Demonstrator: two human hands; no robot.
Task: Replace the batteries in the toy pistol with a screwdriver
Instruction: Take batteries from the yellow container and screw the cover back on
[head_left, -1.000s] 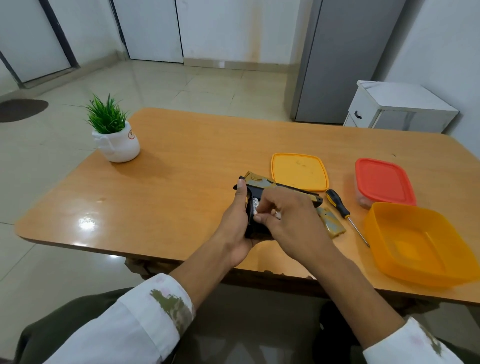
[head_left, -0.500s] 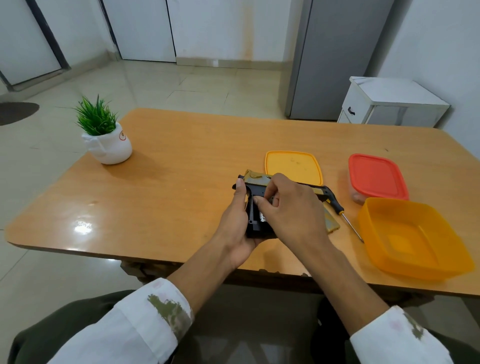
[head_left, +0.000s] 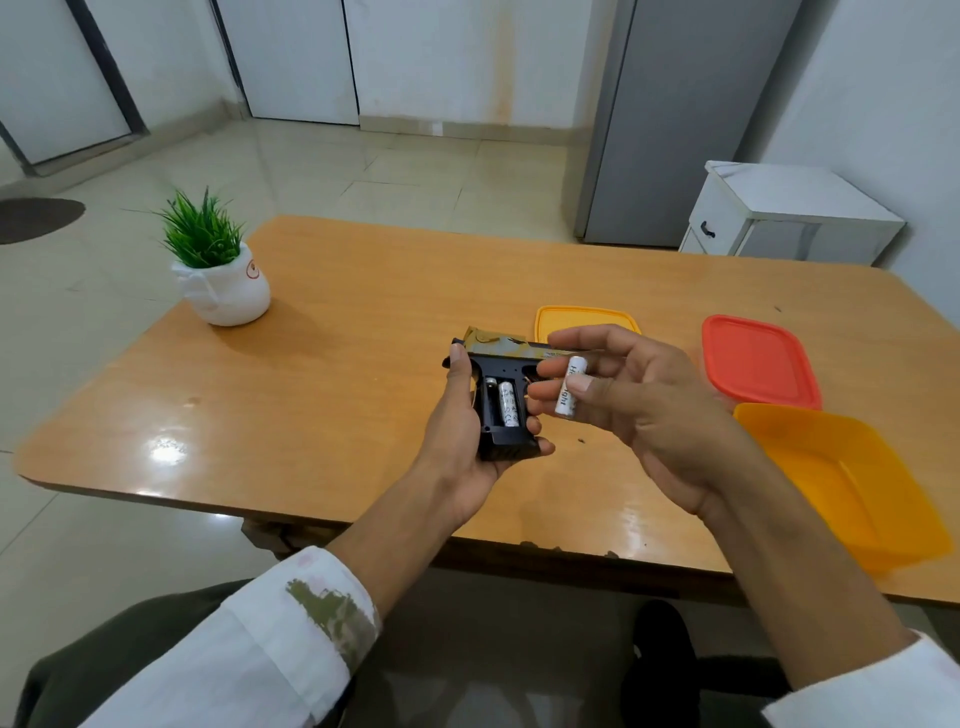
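My left hand (head_left: 460, 447) grips the black toy pistol (head_left: 506, 439) by its handle above the table, with its gold-patterned slide (head_left: 493, 343) pointing away. The battery compartment is open. One white battery (head_left: 508, 404) lies in the right slot, and the left slot beside it is empty. My right hand (head_left: 639, 410) is just right of the pistol and pinches a second white battery (head_left: 570, 385) between thumb and fingers. The screwdriver and the compartment cover are hidden behind my right hand.
An orange lid (head_left: 587, 318) lies flat behind the pistol. A red-lidded container (head_left: 758, 361) and an open orange tub (head_left: 852, 478) stand at the right. A small potted plant (head_left: 221, 270) sits at the table's far left. The wooden table (head_left: 337, 364) edge runs close to my lap.
My right hand has lifted off the pistol's handle and drawn back to the right with one battery. The open compartment now shows, with one battery left in it.
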